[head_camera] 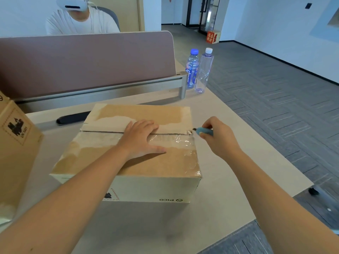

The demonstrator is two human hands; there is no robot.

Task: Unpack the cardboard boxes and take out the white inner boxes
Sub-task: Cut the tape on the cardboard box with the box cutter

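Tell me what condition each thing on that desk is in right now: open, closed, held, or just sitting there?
Cardboard box: flaps closed, clear tape along the seam.
Left hand: flat on the box lid.
Right hand: grips the blue cutter.
Blue cutter: held, tip at the right end of the seam.
Blue-capped bottle: upright, capped.
White-capped bottle: upright, capped.
Second cardboard box: at the left edge, mostly out of frame.

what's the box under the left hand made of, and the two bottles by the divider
The box looks like matte brown cardboard, with glossy, crinkled clear tape along the seam. The two bottles seem thin clear plastic, see-through with screw caps.
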